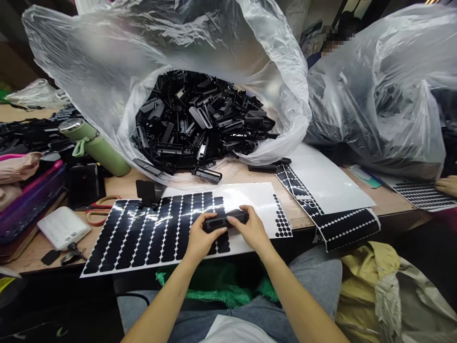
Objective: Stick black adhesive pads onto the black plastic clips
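Observation:
Between both hands I hold a long black plastic part (223,220), above a white sheet of black stickers (167,224). My left hand (200,238) pinches its left end between thumb and fingers. At the right end, my right hand (252,226) grips it, thumb pressed on its near face. Rows of oblong black stickers fill the sheet's left side, and small round black dots (283,221) line its right edge. Bare white backing shows between them. Another black part (147,192) stands on the sheet's upper left.
A clear plastic bag (285,95) full of black plastic parts (200,119) lies open behind the sheet. To the left are a green bottle (107,150), scissors (100,209) and a white power bank (64,227). More sticker sheets (332,186) and another person's hand (447,186) are at right.

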Action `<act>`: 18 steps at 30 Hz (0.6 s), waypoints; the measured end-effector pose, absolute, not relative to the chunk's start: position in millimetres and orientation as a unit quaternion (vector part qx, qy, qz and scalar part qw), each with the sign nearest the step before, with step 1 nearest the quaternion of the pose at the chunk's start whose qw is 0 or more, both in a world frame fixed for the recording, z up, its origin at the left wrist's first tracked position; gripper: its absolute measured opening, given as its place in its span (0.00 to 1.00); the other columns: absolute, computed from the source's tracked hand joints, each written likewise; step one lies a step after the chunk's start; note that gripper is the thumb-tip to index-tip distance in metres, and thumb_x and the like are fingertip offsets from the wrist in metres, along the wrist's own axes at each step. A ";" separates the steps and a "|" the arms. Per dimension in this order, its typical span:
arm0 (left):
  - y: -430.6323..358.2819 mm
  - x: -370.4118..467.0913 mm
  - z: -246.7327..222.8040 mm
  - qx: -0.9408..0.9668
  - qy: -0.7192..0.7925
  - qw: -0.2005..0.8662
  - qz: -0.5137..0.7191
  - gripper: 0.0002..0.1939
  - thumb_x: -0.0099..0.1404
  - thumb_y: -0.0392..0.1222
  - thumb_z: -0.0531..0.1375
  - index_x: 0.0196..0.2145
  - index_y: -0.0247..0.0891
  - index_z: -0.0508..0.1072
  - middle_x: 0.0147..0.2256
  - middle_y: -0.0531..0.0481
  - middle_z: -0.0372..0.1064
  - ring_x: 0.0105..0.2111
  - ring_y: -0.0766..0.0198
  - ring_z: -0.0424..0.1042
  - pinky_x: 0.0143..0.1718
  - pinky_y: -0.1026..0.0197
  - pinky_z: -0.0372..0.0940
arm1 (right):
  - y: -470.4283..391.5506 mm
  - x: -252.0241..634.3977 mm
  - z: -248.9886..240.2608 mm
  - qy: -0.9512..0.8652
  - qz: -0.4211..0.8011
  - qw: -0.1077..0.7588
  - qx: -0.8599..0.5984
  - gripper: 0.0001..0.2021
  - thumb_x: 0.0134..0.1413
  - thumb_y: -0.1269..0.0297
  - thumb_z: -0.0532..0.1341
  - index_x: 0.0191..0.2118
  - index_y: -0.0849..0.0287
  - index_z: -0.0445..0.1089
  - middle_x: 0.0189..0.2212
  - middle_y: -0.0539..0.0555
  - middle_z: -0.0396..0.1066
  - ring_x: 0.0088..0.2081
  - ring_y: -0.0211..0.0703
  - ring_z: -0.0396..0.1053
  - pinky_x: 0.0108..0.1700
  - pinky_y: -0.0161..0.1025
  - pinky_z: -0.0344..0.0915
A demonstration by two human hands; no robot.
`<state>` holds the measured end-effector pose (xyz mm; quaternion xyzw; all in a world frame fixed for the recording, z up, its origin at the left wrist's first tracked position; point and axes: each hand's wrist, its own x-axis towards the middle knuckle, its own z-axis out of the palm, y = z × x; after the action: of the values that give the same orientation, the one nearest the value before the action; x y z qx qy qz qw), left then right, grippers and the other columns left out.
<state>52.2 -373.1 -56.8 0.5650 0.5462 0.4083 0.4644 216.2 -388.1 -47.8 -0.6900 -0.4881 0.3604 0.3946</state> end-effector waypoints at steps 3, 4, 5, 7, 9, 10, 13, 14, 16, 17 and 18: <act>-401.0 39.0 -43.9 0.606 0.511 0.502 0.347 0.21 0.44 0.42 0.67 0.38 0.41 0.71 0.37 0.48 0.70 0.37 0.57 0.70 0.37 0.58 0.66 | -413.2 229.6 -37.1 -0.517 0.430 0.369 -0.641 0.24 0.37 0.52 0.63 0.43 0.55 0.64 0.37 0.52 0.66 0.39 0.44 0.64 0.41 0.39 0.61; -411.6 35.3 -40.0 0.627 0.488 0.517 0.318 0.21 0.46 0.42 0.66 0.40 0.43 0.71 0.40 0.47 0.70 0.40 0.56 0.69 0.40 0.57 0.65 | -424.1 235.2 -36.3 -0.528 0.449 0.351 -0.629 0.23 0.37 0.52 0.64 0.42 0.55 0.65 0.35 0.51 0.67 0.38 0.43 0.65 0.40 0.38 0.61; -421.7 32.7 -36.2 0.650 0.463 0.531 0.285 0.22 0.46 0.42 0.66 0.42 0.44 0.71 0.43 0.47 0.69 0.44 0.55 0.68 0.44 0.56 0.64 | -435.1 240.6 -37.1 -0.534 0.462 0.334 -0.624 0.21 0.37 0.53 0.64 0.41 0.55 0.65 0.33 0.50 0.67 0.36 0.42 0.65 0.38 0.38 0.61; -436.6 30.6 -29.0 0.698 0.407 0.551 0.208 0.28 0.47 0.43 0.65 0.48 0.48 0.68 0.50 0.48 0.64 0.50 0.53 0.63 0.51 0.53 0.58 | -454.8 249.9 -42.8 -0.530 0.473 0.305 -0.634 0.19 0.37 0.55 0.64 0.39 0.54 0.67 0.31 0.50 0.67 0.32 0.41 0.64 0.35 0.37 0.62; -438.5 31.9 -21.9 0.731 0.375 0.548 0.160 0.33 0.47 0.45 0.65 0.52 0.51 0.63 0.53 0.49 0.61 0.52 0.52 0.61 0.54 0.51 0.54 | -468.9 256.7 -51.4 -0.513 0.469 0.298 -0.654 0.17 0.38 0.56 0.64 0.37 0.55 0.67 0.29 0.50 0.67 0.30 0.40 0.63 0.32 0.36 0.61; -432.5 33.0 -18.6 0.741 0.381 0.529 0.160 0.33 0.48 0.46 0.64 0.53 0.51 0.63 0.53 0.50 0.61 0.51 0.52 0.62 0.53 0.52 0.54 | -473.6 259.2 -55.5 -0.503 0.466 0.303 -0.662 0.15 0.39 0.56 0.63 0.36 0.55 0.68 0.28 0.50 0.67 0.29 0.40 0.63 0.31 0.36 0.61; -384.5 35.0 -12.8 0.752 0.481 0.380 0.239 0.22 0.54 0.47 0.59 0.48 0.48 0.68 0.45 0.48 0.69 0.40 0.54 0.70 0.47 0.54 0.60 | -479.7 264.5 -62.8 -0.481 0.455 0.324 -0.676 0.12 0.43 0.56 0.61 0.33 0.57 0.68 0.28 0.51 0.68 0.28 0.39 0.64 0.30 0.36 0.62; -360.4 34.9 -13.0 0.752 0.515 0.311 0.269 0.20 0.56 0.46 0.57 0.47 0.45 0.69 0.41 0.47 0.71 0.38 0.54 0.69 0.47 0.54 0.59 | -479.4 265.9 -63.1 -0.478 0.451 0.330 -0.678 0.11 0.44 0.56 0.60 0.32 0.57 0.67 0.28 0.52 0.68 0.28 0.40 0.64 0.30 0.36 0.62; -307.9 33.5 -17.5 0.760 0.550 0.192 0.287 0.18 0.59 0.40 0.54 0.47 0.41 0.69 0.42 0.44 0.69 0.44 0.51 0.66 0.49 0.51 0.56 | -475.2 269.8 -61.6 -0.482 0.437 0.341 -0.679 0.12 0.45 0.55 0.59 0.32 0.58 0.67 0.28 0.53 0.69 0.29 0.41 0.65 0.32 0.37 0.63; -282.9 32.5 -21.3 0.765 0.564 0.147 0.274 0.18 0.59 0.36 0.52 0.47 0.39 0.68 0.46 0.42 0.66 0.48 0.50 0.62 0.49 0.50 0.54 | -470.9 273.0 -60.5 -0.488 0.420 0.347 -0.682 0.12 0.46 0.55 0.58 0.32 0.58 0.67 0.29 0.53 0.69 0.29 0.41 0.66 0.33 0.37 0.63; -260.7 31.5 -25.7 0.763 0.583 0.111 0.255 0.19 0.58 0.32 0.51 0.47 0.37 0.68 0.50 0.40 0.63 0.51 0.48 0.58 0.50 0.48 0.53 | -464.9 277.2 -59.4 -0.496 0.390 0.354 -0.690 0.12 0.48 0.55 0.57 0.32 0.58 0.67 0.29 0.54 0.69 0.30 0.42 0.66 0.34 0.38 0.63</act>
<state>31.5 -260.7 -25.7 0.7630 0.5834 0.2553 0.1105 277.2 -464.9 -59.4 -0.6903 -0.4964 0.3897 0.3539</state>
